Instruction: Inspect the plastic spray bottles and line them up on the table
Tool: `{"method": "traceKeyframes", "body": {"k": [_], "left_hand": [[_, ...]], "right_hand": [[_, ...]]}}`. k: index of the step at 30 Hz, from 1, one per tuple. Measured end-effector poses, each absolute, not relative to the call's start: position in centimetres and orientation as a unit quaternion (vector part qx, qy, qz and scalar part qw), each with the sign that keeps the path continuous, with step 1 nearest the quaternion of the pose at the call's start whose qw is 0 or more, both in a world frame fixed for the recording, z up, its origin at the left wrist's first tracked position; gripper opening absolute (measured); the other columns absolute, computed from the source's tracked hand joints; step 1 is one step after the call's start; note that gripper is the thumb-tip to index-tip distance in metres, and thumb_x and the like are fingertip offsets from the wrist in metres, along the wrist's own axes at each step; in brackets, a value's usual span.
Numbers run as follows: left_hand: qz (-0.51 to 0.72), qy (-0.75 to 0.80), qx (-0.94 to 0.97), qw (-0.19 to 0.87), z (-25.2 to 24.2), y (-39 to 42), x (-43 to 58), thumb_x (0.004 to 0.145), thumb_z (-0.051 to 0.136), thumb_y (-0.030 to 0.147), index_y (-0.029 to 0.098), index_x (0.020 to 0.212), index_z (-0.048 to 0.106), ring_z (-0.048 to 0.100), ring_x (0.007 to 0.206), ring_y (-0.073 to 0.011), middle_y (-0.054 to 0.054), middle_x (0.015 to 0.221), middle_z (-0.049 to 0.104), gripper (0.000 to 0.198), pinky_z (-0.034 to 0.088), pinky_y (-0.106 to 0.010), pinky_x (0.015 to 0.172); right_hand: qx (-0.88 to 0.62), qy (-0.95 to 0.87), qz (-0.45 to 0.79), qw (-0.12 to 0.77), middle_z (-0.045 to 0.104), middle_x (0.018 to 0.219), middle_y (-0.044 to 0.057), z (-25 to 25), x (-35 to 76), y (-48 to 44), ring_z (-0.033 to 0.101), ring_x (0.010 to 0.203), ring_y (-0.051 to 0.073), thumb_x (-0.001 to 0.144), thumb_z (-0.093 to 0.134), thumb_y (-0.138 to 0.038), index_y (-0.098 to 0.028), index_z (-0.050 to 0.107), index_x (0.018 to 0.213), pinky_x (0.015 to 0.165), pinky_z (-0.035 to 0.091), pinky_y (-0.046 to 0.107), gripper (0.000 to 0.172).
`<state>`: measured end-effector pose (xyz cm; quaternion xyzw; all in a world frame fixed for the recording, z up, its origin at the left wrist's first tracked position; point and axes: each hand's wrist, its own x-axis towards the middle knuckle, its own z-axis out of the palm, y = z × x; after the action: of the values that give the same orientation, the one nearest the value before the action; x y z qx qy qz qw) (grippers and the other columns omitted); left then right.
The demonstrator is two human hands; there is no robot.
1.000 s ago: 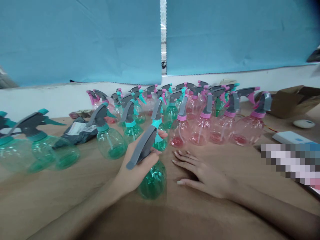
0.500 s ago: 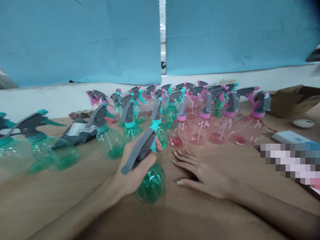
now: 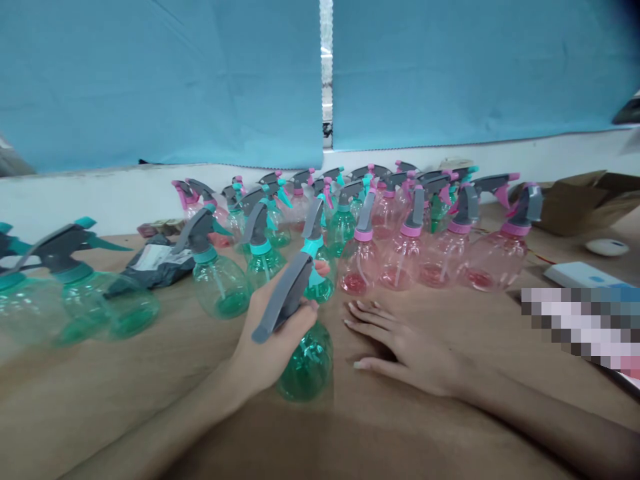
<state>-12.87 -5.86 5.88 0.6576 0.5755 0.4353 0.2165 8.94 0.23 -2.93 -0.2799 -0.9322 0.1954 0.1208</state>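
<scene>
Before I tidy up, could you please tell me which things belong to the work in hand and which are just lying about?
In the work: green sprayer in the left hand; probably the other sprayers too.
Lying about, seemingly: carton, black packet, white mouse.

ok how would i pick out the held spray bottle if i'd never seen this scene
Start at the brown table below the blue sheets, then find the left hand. It holds a green spray bottle with a grey and turquoise head. Unlike the other bottles behind it or further left, this one alone is gripped.
</scene>
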Motion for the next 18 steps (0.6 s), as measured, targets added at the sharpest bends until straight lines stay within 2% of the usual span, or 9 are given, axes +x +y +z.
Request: {"method": "traceKeyframes", "body": {"k": [7, 11, 13, 18], "left_hand": [[0.45, 0.557, 0.664, 0.215, 5.98, -5.86, -12.77, 0.078, 0.05, 0.024, 0.029, 0.1, 0.059, 0.051, 0.059, -0.0129, 0.004, 0.076, 0.06, 0.025, 0.042, -0.024, 0.054], [0.448, 0.556, 0.664, 0.221, 6.09, -5.82, -12.7, 0.077, 0.05, 0.021, 0.03, 0.108, 0.058, 0.054, 0.063, -0.013, 0.003, 0.085, 0.063, 0.033, 0.045, -0.025, 0.06], [0.443, 0.562, 0.66, 0.23, 6.09, -5.82, -12.71, 0.077, 0.05, 0.021, 0.029, 0.111, 0.057, 0.054, 0.064, -0.0139, 0.003, 0.082, 0.062, 0.036, 0.046, -0.026, 0.06], [0.45, 0.571, 0.65, 0.222, 5.99, -5.9, -12.81, 0.076, 0.053, 0.024, 0.027, 0.098, 0.06, 0.054, 0.062, -0.0148, 0.002, 0.076, 0.061, 0.023, 0.045, -0.026, 0.056]], "right_hand": [[-0.272, -0.931, 0.2, 0.138, 0.024, 0.151, 0.003, -3.13, 9.03, 0.26, 0.018, 0.14, 0.024, 0.089, 0.043, -0.057, -0.026, 0.025, 0.145, 0.114, 0.018, 0.047, 0.066], [-0.274, -0.93, 0.201, 0.142, 0.026, 0.151, 0.003, -3.11, 9.03, 0.22, 0.02, 0.139, 0.025, 0.088, 0.045, -0.057, -0.026, 0.025, 0.145, 0.113, 0.02, 0.048, 0.067], [-0.274, -0.93, 0.2, 0.141, 0.026, 0.151, 0.003, -3.1, 9.03, 0.22, 0.02, 0.139, 0.025, 0.088, 0.045, -0.057, -0.027, 0.026, 0.145, 0.113, 0.02, 0.048, 0.067], [-0.27, -0.932, 0.197, 0.14, 0.025, 0.151, 0.002, -3.17, 9.07, 0.27, 0.02, 0.139, 0.025, 0.089, 0.045, -0.056, -0.028, 0.025, 0.145, 0.113, 0.02, 0.049, 0.066]]}}
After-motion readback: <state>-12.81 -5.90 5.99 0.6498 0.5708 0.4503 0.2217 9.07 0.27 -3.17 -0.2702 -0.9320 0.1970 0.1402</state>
